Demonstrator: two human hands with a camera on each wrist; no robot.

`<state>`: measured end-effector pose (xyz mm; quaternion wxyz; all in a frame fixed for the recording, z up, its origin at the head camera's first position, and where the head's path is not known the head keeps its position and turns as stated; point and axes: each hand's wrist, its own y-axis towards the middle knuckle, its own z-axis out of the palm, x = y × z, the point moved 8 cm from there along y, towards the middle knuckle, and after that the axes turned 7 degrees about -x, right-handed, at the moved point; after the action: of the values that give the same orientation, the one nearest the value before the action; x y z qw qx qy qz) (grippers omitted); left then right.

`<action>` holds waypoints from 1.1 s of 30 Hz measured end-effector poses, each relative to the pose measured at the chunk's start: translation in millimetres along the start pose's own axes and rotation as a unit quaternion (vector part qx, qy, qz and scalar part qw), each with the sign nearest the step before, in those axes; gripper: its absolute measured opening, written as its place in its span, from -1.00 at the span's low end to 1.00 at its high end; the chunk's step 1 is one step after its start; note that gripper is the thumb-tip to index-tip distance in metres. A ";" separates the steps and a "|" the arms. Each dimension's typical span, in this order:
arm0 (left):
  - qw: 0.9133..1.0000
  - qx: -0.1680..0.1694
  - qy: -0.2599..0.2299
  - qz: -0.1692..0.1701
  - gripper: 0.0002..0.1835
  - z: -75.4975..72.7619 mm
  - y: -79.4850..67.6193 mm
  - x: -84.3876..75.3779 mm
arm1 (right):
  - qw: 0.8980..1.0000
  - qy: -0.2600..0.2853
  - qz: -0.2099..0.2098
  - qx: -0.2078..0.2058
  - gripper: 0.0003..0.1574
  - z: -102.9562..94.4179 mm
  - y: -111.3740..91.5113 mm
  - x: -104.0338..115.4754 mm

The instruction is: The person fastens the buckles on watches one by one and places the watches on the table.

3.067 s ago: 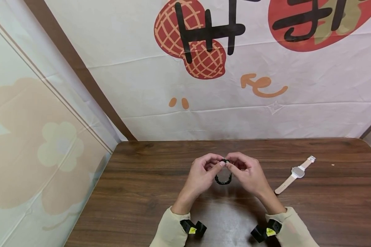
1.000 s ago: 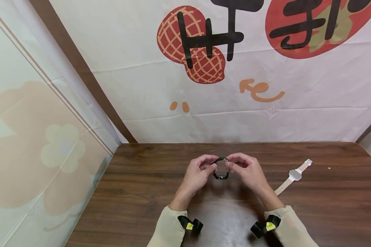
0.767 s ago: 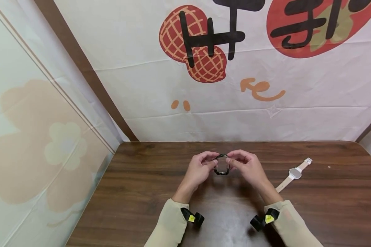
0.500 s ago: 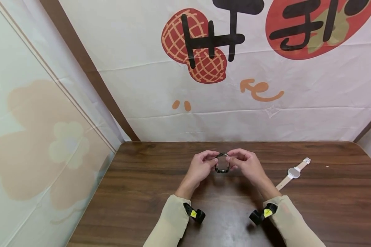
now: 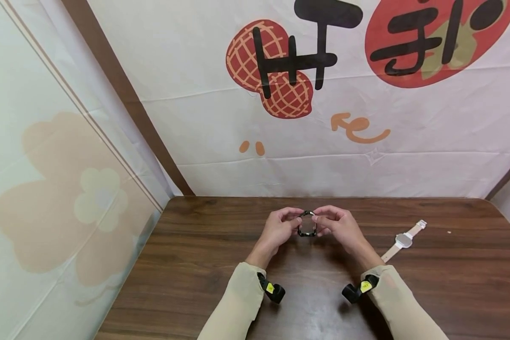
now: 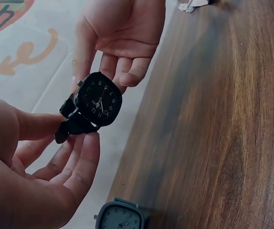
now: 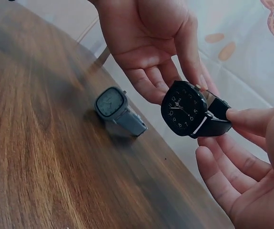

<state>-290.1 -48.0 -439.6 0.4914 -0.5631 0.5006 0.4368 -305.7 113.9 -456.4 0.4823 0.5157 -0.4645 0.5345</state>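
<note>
A black wristwatch [image 5: 307, 234] with a squarish dial is held up between both hands over the far part of the table, its strap bent into a loop. The left hand [image 5: 278, 230] pinches the strap near the 12 end with thumb and fingers, as the left wrist view shows. On the other side, the right hand [image 5: 341, 228] pinches the strap near the 6 end. In the right wrist view the dial [image 7: 183, 109] faces the camera, and the right thumb [image 7: 253, 120] presses on the strap. A grey-blue wristwatch [image 7: 112, 104] lies on the table below; the head view does not show it.
A wristwatch with a pale strap [image 5: 403, 241] lies on the wooden table [image 5: 459, 283], right of the right hand. A tiny white speck [image 5: 449, 232] is beyond it. A printed white cloth [image 5: 221, 118] hangs behind the table's far edge.
Thumbs that met at the loop's top three seconds ago have moved apart, and the loop shows wider between the hands. Both forearms have shifted slightly away from the body.
</note>
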 end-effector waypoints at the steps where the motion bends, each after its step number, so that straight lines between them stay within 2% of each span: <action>1: 1.000 0.001 -0.001 -0.004 -0.79 -0.1 0.4 0.8 | 1.000 0.002 0.004 0.000 -0.56 0.0 0.6 -1.4; 9: 1.000 -0.005 0.018 -0.010 -0.78 1.0 5.9 5.1 | 0.999 0.000 0.039 -0.006 -0.59 -1.7 5.9 -15.4; 18: 0.996 -0.002 0.092 -0.013 -0.82 3.3 10.9 1.8 | 0.997 -0.002 0.078 -0.011 -0.64 -3.2 8.5 -27.5; 26: 0.985 -0.011 0.174 0.008 -0.85 3.7 15.1 0.1 | 0.997 -0.006 0.081 -0.010 -0.59 -2.1 9.9 -35.0; 33: 0.972 -0.025 0.235 0.012 -0.86 4.3 20.9 0.2 | 0.996 -0.008 0.084 -0.019 -0.64 -2.5 12.2 -40.6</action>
<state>-310.8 -44.1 -442.8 0.3407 -0.6560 0.5975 0.3107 -318.0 113.6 -497.1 0.4422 0.4697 -0.5199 0.5600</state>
